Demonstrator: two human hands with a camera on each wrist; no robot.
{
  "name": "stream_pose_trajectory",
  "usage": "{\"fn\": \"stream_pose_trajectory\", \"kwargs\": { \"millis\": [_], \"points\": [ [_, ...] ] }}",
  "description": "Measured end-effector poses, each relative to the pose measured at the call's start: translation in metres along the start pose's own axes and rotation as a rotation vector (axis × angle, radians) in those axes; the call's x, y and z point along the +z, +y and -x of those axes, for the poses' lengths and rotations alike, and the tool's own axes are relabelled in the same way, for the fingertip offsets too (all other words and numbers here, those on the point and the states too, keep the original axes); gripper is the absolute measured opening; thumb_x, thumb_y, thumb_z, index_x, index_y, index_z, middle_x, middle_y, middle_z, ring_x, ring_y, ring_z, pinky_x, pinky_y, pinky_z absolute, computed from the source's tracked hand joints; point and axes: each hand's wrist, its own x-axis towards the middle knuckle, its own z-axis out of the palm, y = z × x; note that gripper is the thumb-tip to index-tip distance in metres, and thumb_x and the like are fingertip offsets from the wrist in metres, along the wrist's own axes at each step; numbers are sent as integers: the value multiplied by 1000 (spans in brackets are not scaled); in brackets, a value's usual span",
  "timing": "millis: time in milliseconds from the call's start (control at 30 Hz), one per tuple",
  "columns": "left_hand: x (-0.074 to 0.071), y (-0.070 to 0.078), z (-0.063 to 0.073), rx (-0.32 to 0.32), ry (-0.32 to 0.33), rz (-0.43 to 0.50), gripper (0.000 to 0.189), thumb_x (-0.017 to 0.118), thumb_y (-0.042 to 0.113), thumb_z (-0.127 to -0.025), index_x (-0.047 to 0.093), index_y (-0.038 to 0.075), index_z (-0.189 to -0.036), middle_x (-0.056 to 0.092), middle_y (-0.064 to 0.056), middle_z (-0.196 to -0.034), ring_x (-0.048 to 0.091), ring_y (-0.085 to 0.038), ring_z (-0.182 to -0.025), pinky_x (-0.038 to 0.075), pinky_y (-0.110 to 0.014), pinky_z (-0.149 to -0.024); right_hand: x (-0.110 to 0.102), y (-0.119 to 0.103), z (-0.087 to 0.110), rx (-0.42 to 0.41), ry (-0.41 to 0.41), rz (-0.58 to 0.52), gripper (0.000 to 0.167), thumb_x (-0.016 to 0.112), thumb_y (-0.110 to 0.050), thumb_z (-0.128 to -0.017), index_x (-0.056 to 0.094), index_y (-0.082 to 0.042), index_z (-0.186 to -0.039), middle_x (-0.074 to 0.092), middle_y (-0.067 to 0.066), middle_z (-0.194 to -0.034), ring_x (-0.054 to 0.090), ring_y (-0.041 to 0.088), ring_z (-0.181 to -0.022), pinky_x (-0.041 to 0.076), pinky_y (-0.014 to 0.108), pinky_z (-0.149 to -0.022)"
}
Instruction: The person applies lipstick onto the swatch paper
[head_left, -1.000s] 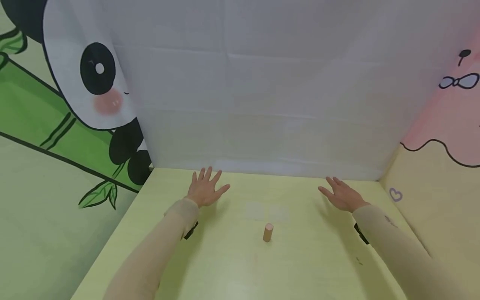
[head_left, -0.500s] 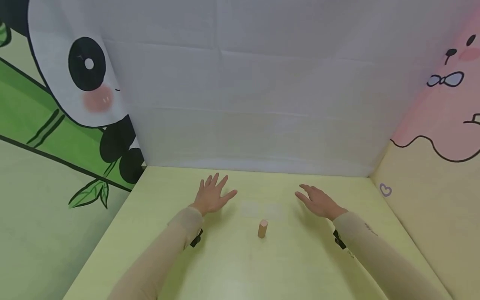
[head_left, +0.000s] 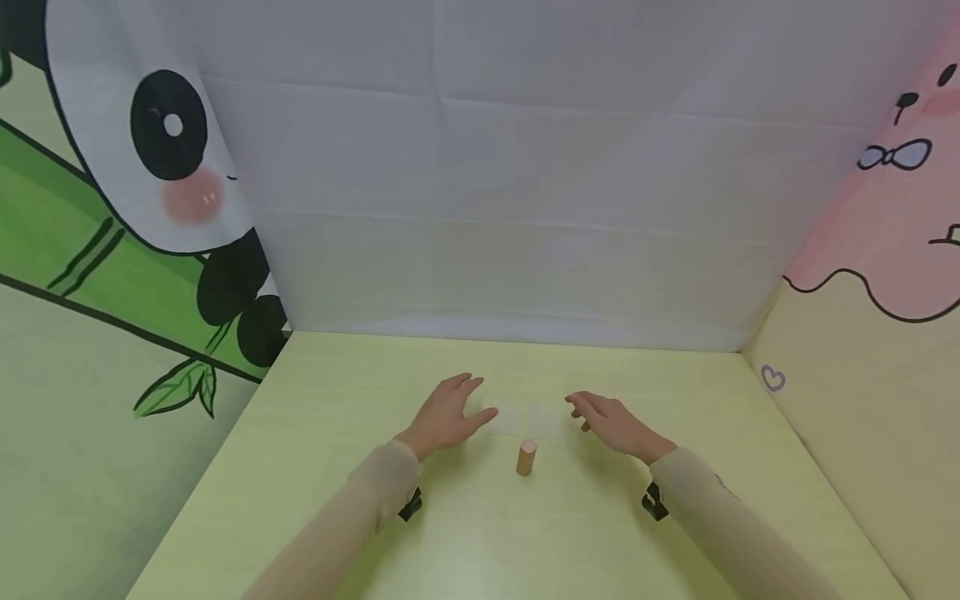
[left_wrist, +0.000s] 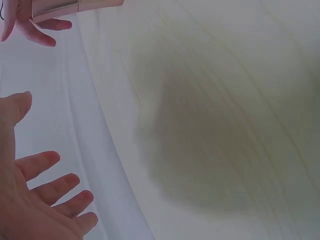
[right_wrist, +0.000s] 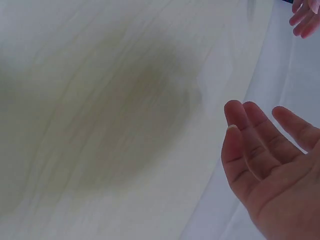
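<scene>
Left hand (head_left: 447, 414) over the yellow-green tabletop (head_left: 315, 467), palm down, fingers (head_left: 467, 384) straight and slightly spread, thumb pointing right; nothing gripped, seemingly nothing touched. Right hand (head_left: 611, 421) likewise over the table, fingers (head_left: 579, 402) extended and relaxed toward the left, holding nothing; confirmed from the wrist views, with the left hand (left_wrist: 35, 200) and right hand (right_wrist: 270, 170) showing bare open palms and separated fingers. Small wooden cylinder (head_left: 526, 457) upright on the table, between both hands and slightly nearer, apart from each; faint clear rectangular patch (head_left: 525, 419) just beyond it, between the fingertips. White backdrop (head_left: 510, 192) far; panda-print wall (head_left: 112, 208) left; pink cartoon wall (head_left: 885, 233) right.
</scene>
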Motion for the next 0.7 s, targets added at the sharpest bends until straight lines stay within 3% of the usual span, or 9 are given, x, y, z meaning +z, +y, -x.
{"fn": "stream_pose_trajectory", "kwargs": {
  "millis": [67,233,367,467,567,700],
  "points": [
    [3,4,2,27,4,38,63,55,51,-93,51,6,-137,43,-16,-141,37,-34,-130,33,-48,-103,6,2,2,15,-10,-33,61,28,-53,-101,50,-9,-136,60,12,-118,61,27,-96,43,50,-87],
    [8,14,8,80,-7,92,56,57,44,-94,53,5,-134,46,-17,-137,41,-34,-127,35,-49,-101,18,5,6,-1,-37,-77,57,26,-48,-103,54,-7,-132,60,12,-116,61,27,-94,41,52,-89],
    [14,20,12,96,-8,129,56,50,48,-97,54,6,-134,48,-14,-136,44,-32,-125,36,-48,-100,26,2,11,-91,-91,-30,38,39,-27,-105,54,-3,-130,60,14,-116,61,28,-95,44,50,-86],
    [16,25,14,100,-1,190,56,43,49,-99,55,5,-133,51,-11,-133,48,-30,-122,38,-46,-99,32,-1,12,-170,-121,26,30,50,-9,-98,55,-1,-127,61,14,-114,60,28,-96,46,47,-83],
    [18,31,16,111,10,224,53,41,48,-100,58,6,-129,55,-8,-129,51,-27,-118,40,-45,-97,39,-3,11,-212,-139,35,33,60,-6,-92,56,-2,-125,61,13,-114,59,26,-96,48,41,-80],
    [21,38,18,128,7,244,47,45,45,-99,63,9,-123,61,-3,-121,56,-22,-111,45,-39,-92,49,-7,9,-206,-156,-30,42,70,-12,-87,57,-7,-126,58,13,-119,62,24,-92,51,34,-74]
  ]
}}
